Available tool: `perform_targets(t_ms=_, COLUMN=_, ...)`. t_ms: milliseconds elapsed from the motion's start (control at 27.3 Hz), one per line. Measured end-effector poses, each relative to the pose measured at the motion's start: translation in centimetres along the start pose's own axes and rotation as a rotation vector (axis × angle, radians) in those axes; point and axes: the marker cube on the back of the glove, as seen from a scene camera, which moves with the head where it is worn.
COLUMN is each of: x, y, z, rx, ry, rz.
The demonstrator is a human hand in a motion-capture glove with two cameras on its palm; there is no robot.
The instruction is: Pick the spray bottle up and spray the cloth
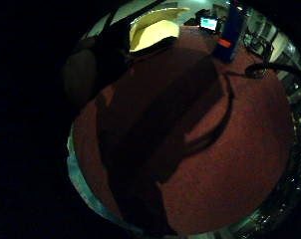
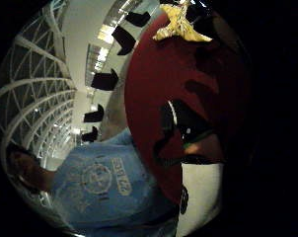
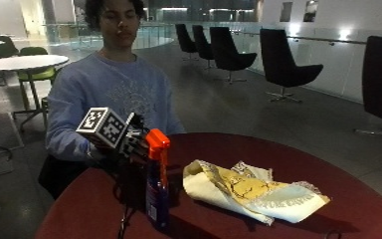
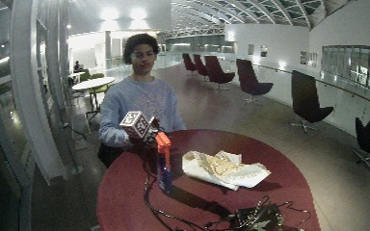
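A: Where is the bottle?

B: The dark blue plastic spray bottle with the orange trigger head (image 3: 156, 191) stands upright on the round dark red table (image 3: 350, 189), near the edge closest to the outside camera. The person sits on the far side of it.

A: And the hand?

B: The black-gloved right hand (image 3: 128, 149) is raised just behind the bottle's orange head, at about trigger height. From the outside view it overlaps the head, so whether it touches the bottle or hangs just apart is not clear. I also cannot tell whether the fingers are straight or curled; they are too dark to make out.

A: Does the palm camera help?

B: On the little finger side the bottle (image 1: 229, 30) shows at the table's far rim, small, beside the cloth, with the hand's shadow across the red top.

A: The cloth?

B: A crumpled cream cloth with yellow print (image 3: 250, 191) lies on the table just beside the bottle, apart from it, untouched by either hand.
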Motion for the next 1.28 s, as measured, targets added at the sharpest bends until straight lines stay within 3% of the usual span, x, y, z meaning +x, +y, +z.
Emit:
perform_targets(t_ms=330, x=5.1, y=-5.1, z=-3.7, rx=0.253, ry=-0.319, rz=0.236)
perform_targets(t_ms=550, x=7.6, y=-9.0, z=-5.2, rx=0.466, ry=-0.320, rz=0.330)
perform_targets(t_ms=734, x=9.4, y=-13.0, z=-5.2, rx=0.480, ry=-0.362, rz=0.405)
perform_targets(t_ms=1284, x=11.3, y=-16.7, z=-3.8, rx=0.623, ry=-0.492, rz=0.377)
